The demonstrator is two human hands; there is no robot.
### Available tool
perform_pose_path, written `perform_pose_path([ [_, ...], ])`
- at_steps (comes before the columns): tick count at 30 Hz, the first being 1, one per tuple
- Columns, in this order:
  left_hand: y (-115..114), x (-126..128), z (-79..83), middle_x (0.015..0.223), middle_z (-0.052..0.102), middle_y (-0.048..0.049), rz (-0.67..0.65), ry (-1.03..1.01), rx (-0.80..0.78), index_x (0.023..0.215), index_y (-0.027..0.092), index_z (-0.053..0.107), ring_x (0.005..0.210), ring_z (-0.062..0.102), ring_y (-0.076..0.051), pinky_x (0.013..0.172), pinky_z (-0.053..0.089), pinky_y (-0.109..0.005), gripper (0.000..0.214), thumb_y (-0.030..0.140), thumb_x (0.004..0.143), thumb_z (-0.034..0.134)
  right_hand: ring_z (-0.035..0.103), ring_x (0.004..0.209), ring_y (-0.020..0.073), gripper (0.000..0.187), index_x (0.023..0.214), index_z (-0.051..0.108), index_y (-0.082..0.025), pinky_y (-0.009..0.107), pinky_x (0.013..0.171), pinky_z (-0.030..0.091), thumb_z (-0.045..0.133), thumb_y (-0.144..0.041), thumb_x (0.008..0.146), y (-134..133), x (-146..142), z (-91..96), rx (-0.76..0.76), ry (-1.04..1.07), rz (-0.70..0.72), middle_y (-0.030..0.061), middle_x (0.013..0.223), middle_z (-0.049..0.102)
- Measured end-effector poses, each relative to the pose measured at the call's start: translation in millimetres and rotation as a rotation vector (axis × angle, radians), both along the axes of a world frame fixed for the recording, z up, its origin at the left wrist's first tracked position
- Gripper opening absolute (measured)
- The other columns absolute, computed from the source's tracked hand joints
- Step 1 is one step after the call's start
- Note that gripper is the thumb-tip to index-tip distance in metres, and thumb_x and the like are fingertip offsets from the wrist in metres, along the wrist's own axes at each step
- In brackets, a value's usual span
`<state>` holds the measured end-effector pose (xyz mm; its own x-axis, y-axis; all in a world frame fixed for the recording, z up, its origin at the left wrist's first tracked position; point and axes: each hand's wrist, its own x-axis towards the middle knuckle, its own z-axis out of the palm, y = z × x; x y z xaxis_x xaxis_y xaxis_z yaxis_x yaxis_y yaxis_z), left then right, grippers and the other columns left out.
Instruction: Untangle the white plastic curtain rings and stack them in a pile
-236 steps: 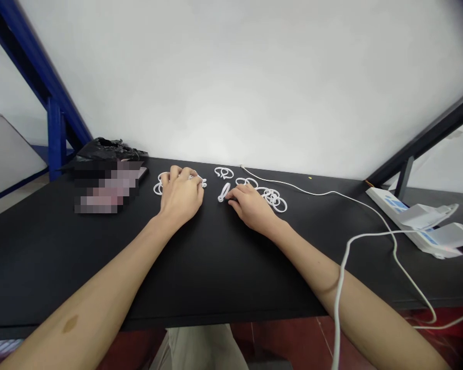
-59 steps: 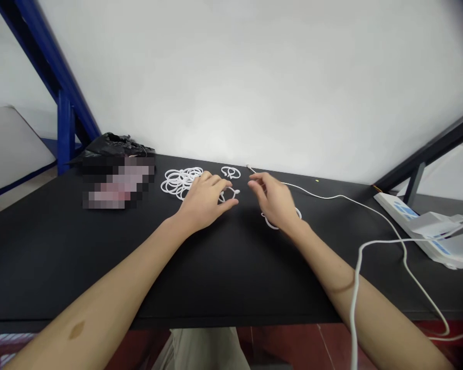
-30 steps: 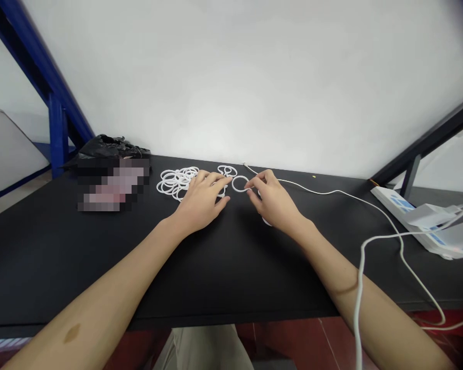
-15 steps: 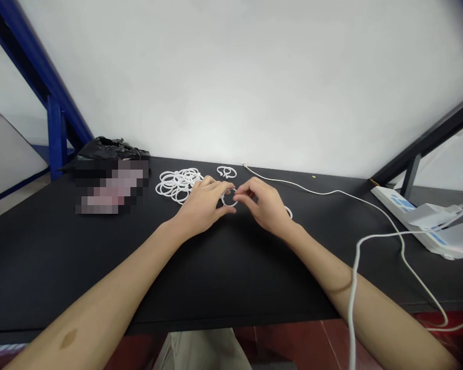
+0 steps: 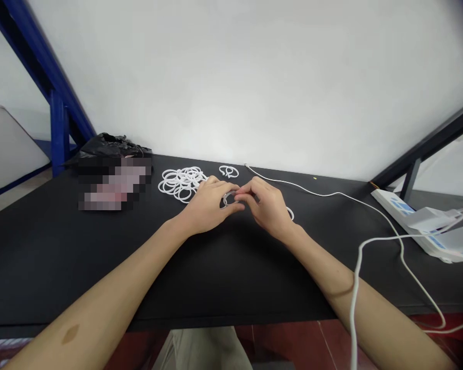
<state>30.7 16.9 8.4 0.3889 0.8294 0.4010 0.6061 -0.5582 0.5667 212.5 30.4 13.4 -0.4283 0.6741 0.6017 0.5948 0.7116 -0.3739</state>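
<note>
On the table (image 5: pixel 200 277), leftward, a bag (image 5: pixel 111 145); then a pile of rings (image 5: pixel 176 181) by the left hand (image 5: pixel 208 205). Between that and the right hand (image 5: pixel 270 208) — a ring (image 5: pixel 224 199); behind, two loose rings (image 5: pixel 229 171). Far right, a power strip (image 5: pixel 399 208) — cable (image 5: pixel 335 194) to its left.

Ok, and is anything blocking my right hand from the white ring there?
Nothing visible is in the way. The right hand has its fingers at the edge of the white ring, opposite the left hand, which holds it. A white cable crosses the right forearm in view, clear of the ring.
</note>
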Motion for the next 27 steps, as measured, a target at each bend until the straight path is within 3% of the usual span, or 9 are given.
perform_pose_path([
  [6, 1.1, -1.0, 0.8, 0.111, 0.068, -0.0004, 0.006, -0.03, -0.008, 0.106, 0.026, 0.062, 0.101, 0.051, -0.024, 0.094, 0.04, -0.042, 0.022, 0.036, 0.087, 0.064, 0.06, 0.074, 0.0147, 0.009, 0.082, 0.066, -0.023, 0.028, 0.071, 0.048, 0.061, -0.024, 0.089, -0.2, -0.7, -2.1, -0.059, 0.062, -0.006, 0.0011, 0.083, 0.067],
  [13, 5.3, -5.7, -5.2, 0.113, 0.068, -0.0022, 0.076, 0.116, 0.073, 0.111, 0.023, 0.062, 0.102, 0.049, -0.025, 0.096, 0.037, -0.045, 0.027, 0.037, 0.088, 0.063, 0.061, 0.067, 0.0137, 0.015, 0.09, 0.065, -0.021, 0.027, 0.067, 0.049, 0.062, -0.036, 0.088, 11.0, -1.8, -4.3, -0.408, 0.141, -0.013, -0.0012, 0.077, 0.068],
  [16, 9.3, -8.8, -9.0, 0.114, 0.066, -0.0067, 0.187, 0.198, 0.13, 0.118, 0.02, 0.061, 0.106, 0.047, -0.028, 0.095, 0.037, -0.046, 0.033, 0.04, 0.092, 0.057, 0.063, 0.082, 0.0167, 0.022, 0.1, 0.064, -0.019, 0.031, 0.078, 0.05, 0.051, -0.036, 0.095, 28.5, -2.8, -1.5, -0.318, -0.019, -0.073, 0.0041, 0.092, 0.069],
  [19, 11.5, -10.8, -12.4, 0.117, 0.063, -0.0107, 0.295, 0.287, 0.169, 0.123, 0.019, 0.06, 0.111, 0.046, -0.031, 0.094, 0.037, -0.048, 0.034, 0.035, 0.096, 0.048, 0.057, 0.11, 0.0245, 0.03, 0.123, 0.059, -0.016, 0.039, 0.096, 0.045, 0.047, -0.024, 0.096, 48.8, -9.0, -1.3, -0.116, -0.316, -0.176, 0.0136, 0.122, 0.06],
  [21, 11.7, -11.5, -14.0, 0.118, 0.061, -0.0116, 0.326, 0.323, 0.174, 0.122, 0.021, 0.061, 0.112, 0.046, -0.032, 0.093, 0.037, -0.049, 0.033, 0.032, 0.097, 0.044, 0.054, 0.115, 0.0275, 0.037, 0.131, 0.054, -0.018, 0.042, 0.098, 0.044, 0.048, -0.02, 0.095, 59.2, -15.9, -3.0, -0.082, -0.491, -0.224, 0.0151, 0.128, 0.056],
  [27, 11.6, -12.6, -14.6, 0.112, 0.062, -0.0109, 0.33, 0.349, 0.193, 0.101, 0.023, 0.069, 0.105, 0.046, -0.031, 0.088, 0.038, -0.05, 0.03, 0.03, 0.097, 0.04, 0.059, 0.102, 0.0259, 0.021, 0.11, 0.063, -0.015, 0.036, 0.086, 0.047, 0.049, -0.019, 0.094, 61.8, -26.3, -5.2, -0.145, -0.609, -0.28, 0.0153, 0.109, 0.063],
])
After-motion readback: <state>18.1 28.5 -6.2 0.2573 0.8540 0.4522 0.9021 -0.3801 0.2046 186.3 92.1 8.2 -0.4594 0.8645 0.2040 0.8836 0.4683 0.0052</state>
